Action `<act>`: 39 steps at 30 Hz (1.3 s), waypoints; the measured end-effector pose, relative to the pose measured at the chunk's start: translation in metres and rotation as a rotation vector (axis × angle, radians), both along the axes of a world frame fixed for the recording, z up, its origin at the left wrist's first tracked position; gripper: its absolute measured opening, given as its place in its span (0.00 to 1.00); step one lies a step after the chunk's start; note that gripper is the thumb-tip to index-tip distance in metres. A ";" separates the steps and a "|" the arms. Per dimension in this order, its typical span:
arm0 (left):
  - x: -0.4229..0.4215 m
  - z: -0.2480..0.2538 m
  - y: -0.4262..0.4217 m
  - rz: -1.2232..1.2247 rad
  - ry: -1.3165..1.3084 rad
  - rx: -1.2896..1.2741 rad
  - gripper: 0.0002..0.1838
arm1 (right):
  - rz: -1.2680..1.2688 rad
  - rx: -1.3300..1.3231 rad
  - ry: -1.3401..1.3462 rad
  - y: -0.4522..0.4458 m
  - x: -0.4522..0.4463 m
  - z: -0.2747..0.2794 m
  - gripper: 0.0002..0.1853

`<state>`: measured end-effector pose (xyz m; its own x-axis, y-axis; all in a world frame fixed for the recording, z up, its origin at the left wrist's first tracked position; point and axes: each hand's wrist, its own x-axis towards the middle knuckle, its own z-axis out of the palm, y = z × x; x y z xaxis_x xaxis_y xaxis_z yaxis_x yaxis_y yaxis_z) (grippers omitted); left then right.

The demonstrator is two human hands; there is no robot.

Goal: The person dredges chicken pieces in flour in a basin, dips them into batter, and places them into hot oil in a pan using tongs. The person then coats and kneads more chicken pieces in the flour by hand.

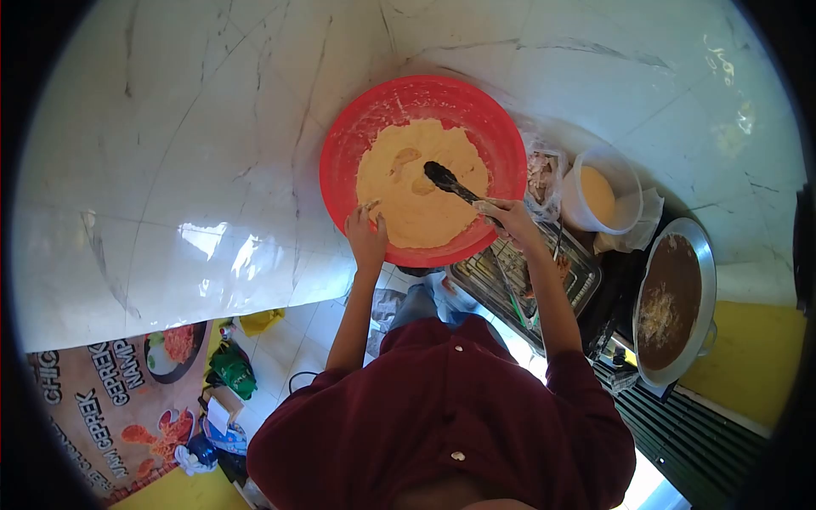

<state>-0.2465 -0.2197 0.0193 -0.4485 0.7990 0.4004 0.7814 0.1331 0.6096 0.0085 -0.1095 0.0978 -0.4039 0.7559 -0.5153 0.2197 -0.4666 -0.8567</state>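
Observation:
A large red basin [338, 144] holds pale yellowish flour [408, 208] with a few lumps on its surface. Over the basin's near left edge rests my left hand [365, 238], its fingers apart and dusted with flour. My right hand [510, 219], at the right edge, is closed around black tongs [459, 189]. The dark tips of the tongs reach over the middle of the flour, by a coated lump. Whether anything sits between those tips I cannot tell.
Right of the basin are a plastic bag of pale pieces [541, 174] and a clear tub of yellowish powder [605, 223]. A metal rack tray [578, 289] lies nearer me. Far right, food fries in a wide pan of brown oil [710, 255]. A printed food banner [102, 408] hangs lower left.

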 end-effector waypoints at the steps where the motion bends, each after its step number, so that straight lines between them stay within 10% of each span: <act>1: -0.005 -0.001 -0.004 0.042 -0.013 0.022 0.15 | 0.019 -0.006 -0.001 0.005 -0.011 -0.004 0.15; 10: -0.010 -0.010 -0.012 0.073 -0.033 0.036 0.15 | 0.557 0.399 -0.583 0.028 -0.067 -0.047 0.19; 21: 0.023 0.003 0.026 -0.051 -0.252 0.041 0.14 | -0.133 0.518 -0.320 0.014 0.037 0.021 0.23; 26: 0.115 0.019 0.087 -0.422 -0.211 0.074 0.14 | -0.681 0.665 -0.604 -0.001 0.150 0.050 0.24; 32: 0.217 0.034 0.151 -0.962 0.039 0.055 0.21 | -0.643 0.674 -1.005 0.020 0.202 0.027 0.26; 39: 0.266 0.007 0.179 -0.985 0.425 0.062 0.27 | -0.342 0.563 -1.084 0.061 0.221 -0.013 0.34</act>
<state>0.0199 -0.0403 0.0266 0.5675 0.7055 0.4245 0.6772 -0.6932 0.2468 0.2297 -0.0484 0.0843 0.2807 0.9592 -0.0329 0.8708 -0.2690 -0.4115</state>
